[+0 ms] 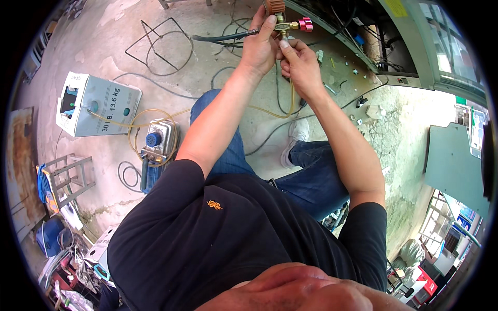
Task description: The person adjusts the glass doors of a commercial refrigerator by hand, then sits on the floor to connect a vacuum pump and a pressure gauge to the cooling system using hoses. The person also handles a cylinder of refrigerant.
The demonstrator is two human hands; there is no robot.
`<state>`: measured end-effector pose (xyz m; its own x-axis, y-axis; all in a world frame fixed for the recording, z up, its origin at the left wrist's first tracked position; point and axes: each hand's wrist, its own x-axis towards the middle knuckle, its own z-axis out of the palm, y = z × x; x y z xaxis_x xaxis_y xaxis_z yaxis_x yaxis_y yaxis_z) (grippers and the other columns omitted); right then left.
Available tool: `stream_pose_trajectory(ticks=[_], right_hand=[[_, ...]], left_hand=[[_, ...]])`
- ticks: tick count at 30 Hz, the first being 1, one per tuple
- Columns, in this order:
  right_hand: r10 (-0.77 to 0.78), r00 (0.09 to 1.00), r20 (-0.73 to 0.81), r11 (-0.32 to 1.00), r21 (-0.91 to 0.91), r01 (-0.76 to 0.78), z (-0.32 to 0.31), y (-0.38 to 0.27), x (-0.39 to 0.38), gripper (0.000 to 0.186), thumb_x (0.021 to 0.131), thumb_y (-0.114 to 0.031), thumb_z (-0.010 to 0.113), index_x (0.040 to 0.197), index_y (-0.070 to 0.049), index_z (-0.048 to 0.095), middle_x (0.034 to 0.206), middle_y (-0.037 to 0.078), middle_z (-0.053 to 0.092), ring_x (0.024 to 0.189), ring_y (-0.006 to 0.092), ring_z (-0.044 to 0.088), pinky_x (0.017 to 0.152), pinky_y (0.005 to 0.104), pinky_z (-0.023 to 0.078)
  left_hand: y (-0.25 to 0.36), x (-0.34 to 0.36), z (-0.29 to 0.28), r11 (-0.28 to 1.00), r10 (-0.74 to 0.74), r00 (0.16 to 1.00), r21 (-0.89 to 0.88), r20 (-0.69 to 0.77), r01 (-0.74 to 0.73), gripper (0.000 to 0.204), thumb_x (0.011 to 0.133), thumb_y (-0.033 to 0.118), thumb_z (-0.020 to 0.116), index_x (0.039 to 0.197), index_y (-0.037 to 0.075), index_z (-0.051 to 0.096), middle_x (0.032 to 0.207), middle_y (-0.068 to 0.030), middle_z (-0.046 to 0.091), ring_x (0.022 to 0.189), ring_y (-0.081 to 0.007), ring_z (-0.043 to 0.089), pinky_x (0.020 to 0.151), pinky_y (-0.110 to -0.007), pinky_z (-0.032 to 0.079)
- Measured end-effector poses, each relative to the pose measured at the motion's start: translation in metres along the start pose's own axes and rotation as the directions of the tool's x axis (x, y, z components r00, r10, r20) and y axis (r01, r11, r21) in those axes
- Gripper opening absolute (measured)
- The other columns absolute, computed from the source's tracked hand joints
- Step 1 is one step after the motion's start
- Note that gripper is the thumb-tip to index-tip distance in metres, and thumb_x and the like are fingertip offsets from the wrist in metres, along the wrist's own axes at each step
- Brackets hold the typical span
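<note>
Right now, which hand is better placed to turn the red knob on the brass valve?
Probably the left hand: its fingertips already lie on the brass valve beside the red knob. The right hand grips lower, around the yellow hose.

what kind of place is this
Probably an outdoor repair yard for cooling equipment: bare concrete floor, a boxed gas cylinder, a small pump, and hands on a brass valve with hoses.
</note>
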<state>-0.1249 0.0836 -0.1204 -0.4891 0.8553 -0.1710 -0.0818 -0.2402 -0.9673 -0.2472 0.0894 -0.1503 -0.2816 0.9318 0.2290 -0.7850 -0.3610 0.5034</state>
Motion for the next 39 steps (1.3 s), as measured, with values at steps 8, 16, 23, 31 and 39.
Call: stream_pose_trajectory(ticks=[8, 16, 23, 31, 39], right_hand=[[0.002, 1.0, 0.005, 0.995, -0.098, -0.001, -0.002, -0.001, 0.0, 0.029, 0.103, -0.028, 0.056, 0.113, -0.001, 0.055, 0.08, 0.002, 0.056, 0.055, 0.0037, 0.039, 0.046, 0.0195, 0.03], [0.041, 0.999, 0.027, 0.999, 0.032, -0.042, 0.003, -0.006, -0.001, 0.029, 0.105, -0.031, 0.052, 0.107, -0.002, 0.057, 0.076, 0.0, 0.055, 0.054, 0.0042, 0.039, 0.045, 0.0194, 0.029], [0.066, 0.995, 0.069, 0.992, 0.103, -0.072, 0.002, -0.003, 0.003, 0.029, 0.106, -0.031, 0.05, 0.106, -0.002, 0.056, 0.077, -0.001, 0.055, 0.055, 0.0049, 0.04, 0.046, 0.0197, 0.03], [0.072, 0.997, 0.02, 0.997, 0.035, -0.073, 0.004, -0.002, 0.006, 0.031, 0.106, -0.032, 0.049, 0.103, -0.002, 0.056, 0.078, -0.001, 0.055, 0.055, 0.0048, 0.039, 0.045, 0.0203, 0.03], [0.091, 0.996, 0.027, 0.996, -0.002, -0.09, 0.006, -0.001, 0.005, 0.033, 0.107, -0.033, 0.045, 0.103, -0.002, 0.056, 0.08, 0.0, 0.056, 0.055, 0.0048, 0.038, 0.045, 0.0204, 0.03]], left_hand=[[0.0, -0.005, -0.003, 1.0, -0.003, 1.0, -0.029, 0.017, 0.003, 0.05, 0.105, 0.027, 0.049, 0.152, 0.018, 0.034, 0.144, -0.0056, 0.05, 0.114, -0.0204, 0.057, 0.095, -0.037, 0.05], [0.007, -0.012, 0.001, 0.999, -0.023, 1.0, 0.022, -0.019, 0.024, 0.039, 0.105, 0.025, 0.048, 0.143, 0.017, 0.043, 0.131, 0.0022, 0.057, 0.093, -0.0111, 0.057, 0.061, -0.026, 0.048], [0.007, -0.013, -0.003, 0.997, -0.052, 0.999, 0.056, -0.017, 0.053, 0.048, 0.105, 0.028, 0.047, 0.15, 0.018, 0.034, 0.14, -0.0021, 0.05, 0.101, -0.0132, 0.055, 0.066, -0.027, 0.049], [0.01, -0.015, 0.002, 0.998, -0.064, 0.996, -0.018, -0.054, 0.063, 0.038, 0.105, 0.024, 0.048, 0.142, 0.018, 0.043, 0.126, 0.0048, 0.058, 0.078, -0.0066, 0.052, 0.053, -0.022, 0.042], [0.006, -0.015, -0.001, 0.999, -0.043, 0.997, -0.022, -0.067, 0.042, 0.038, 0.105, 0.025, 0.048, 0.142, 0.019, 0.043, 0.131, 0.0054, 0.058, 0.078, -0.0057, 0.052, 0.052, -0.021, 0.041]])
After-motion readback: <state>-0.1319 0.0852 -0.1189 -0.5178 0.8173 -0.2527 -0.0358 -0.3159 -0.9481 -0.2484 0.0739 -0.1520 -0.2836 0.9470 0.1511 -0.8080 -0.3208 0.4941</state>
